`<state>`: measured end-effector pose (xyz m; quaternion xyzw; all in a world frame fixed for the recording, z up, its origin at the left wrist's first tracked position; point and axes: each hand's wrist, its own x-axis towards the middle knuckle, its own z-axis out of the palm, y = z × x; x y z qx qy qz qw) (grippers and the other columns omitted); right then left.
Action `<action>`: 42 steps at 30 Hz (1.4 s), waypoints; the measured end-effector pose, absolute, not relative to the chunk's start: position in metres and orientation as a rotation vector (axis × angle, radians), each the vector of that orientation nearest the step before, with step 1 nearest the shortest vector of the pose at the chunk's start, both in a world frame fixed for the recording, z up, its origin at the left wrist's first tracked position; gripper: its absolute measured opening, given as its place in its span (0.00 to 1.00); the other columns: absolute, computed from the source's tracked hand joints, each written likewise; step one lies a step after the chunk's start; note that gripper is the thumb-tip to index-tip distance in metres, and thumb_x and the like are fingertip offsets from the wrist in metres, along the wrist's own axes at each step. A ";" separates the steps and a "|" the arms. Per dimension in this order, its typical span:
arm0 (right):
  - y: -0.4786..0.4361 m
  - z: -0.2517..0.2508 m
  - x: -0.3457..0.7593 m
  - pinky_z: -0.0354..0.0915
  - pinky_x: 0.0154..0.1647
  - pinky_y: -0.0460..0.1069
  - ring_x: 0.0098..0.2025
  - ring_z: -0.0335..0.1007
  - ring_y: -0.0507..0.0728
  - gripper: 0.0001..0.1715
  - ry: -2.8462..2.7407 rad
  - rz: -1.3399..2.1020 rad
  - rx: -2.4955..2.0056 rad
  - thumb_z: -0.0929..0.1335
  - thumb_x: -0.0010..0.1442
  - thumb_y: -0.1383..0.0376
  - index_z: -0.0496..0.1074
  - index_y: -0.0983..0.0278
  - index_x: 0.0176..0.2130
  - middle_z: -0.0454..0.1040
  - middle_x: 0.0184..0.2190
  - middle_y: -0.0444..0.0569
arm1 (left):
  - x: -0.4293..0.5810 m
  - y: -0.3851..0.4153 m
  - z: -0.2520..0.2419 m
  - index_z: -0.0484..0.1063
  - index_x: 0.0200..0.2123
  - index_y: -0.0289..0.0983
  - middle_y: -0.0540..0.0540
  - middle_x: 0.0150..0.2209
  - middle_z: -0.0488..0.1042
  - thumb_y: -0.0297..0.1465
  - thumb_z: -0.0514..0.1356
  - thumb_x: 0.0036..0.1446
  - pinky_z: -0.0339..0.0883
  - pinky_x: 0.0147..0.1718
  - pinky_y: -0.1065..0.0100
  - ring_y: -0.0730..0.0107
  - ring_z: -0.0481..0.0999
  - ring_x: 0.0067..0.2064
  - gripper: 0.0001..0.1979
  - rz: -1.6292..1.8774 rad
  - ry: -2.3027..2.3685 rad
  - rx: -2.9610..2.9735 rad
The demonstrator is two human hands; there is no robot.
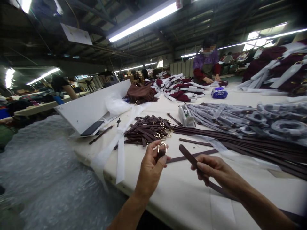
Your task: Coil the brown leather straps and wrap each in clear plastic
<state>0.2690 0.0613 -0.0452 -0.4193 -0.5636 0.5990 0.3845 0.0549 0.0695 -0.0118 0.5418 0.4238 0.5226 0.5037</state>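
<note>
My left hand point(149, 171) is closed on a short dark brown strap with a gold buckle point(162, 147); the buckle stands up above the fingertips. In my right hand point(217, 170) a long dark brown strap point(187, 154) is pinched between thumb and fingers. Its rounded end points up and left toward the buckle, apart from it, and the rest trails down behind my right wrist. Just beyond my left hand lies a pile of short brown buckle straps point(144, 131). Long brown straps point(240, 147) are laid out past my right hand.
A tape dispenser point(187, 116) stands on the white table point(182, 198). Behind it lie plastic-wrapped straps point(251, 118), a blue packet point(219, 93) and a brown bag point(141, 92). Across the table a person point(206, 64) works. Bubble wrap point(52, 172) hangs at the left.
</note>
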 end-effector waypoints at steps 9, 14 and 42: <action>0.078 -0.056 0.282 0.59 0.21 0.42 0.22 0.61 0.46 0.18 -1.510 1.617 -0.998 0.67 0.57 0.55 0.67 0.68 0.30 0.64 0.21 0.42 | 0.046 0.062 -0.021 0.59 0.38 0.36 0.47 0.32 0.72 0.30 0.46 0.57 0.52 0.19 0.75 0.79 0.69 0.20 0.07 0.984 0.690 1.142; 0.080 -0.058 0.296 0.57 0.19 0.41 0.21 0.60 0.47 0.19 -1.628 1.709 -1.041 0.67 0.56 0.54 0.66 0.69 0.29 0.63 0.20 0.42 | 0.044 0.062 -0.021 0.60 0.28 0.35 0.53 0.23 0.62 0.35 0.45 0.58 0.43 0.12 0.76 0.81 0.64 0.13 0.11 0.886 0.647 1.071; 0.072 -0.043 0.238 0.50 0.59 0.60 0.60 0.51 0.60 0.29 -1.441 1.404 -0.896 0.52 0.64 0.48 0.54 0.50 0.60 0.51 0.62 0.49 | 0.071 0.059 -0.039 0.66 0.29 0.33 0.40 0.42 0.69 0.39 0.59 0.53 0.54 0.12 0.80 0.70 0.76 0.29 0.13 0.732 0.860 1.203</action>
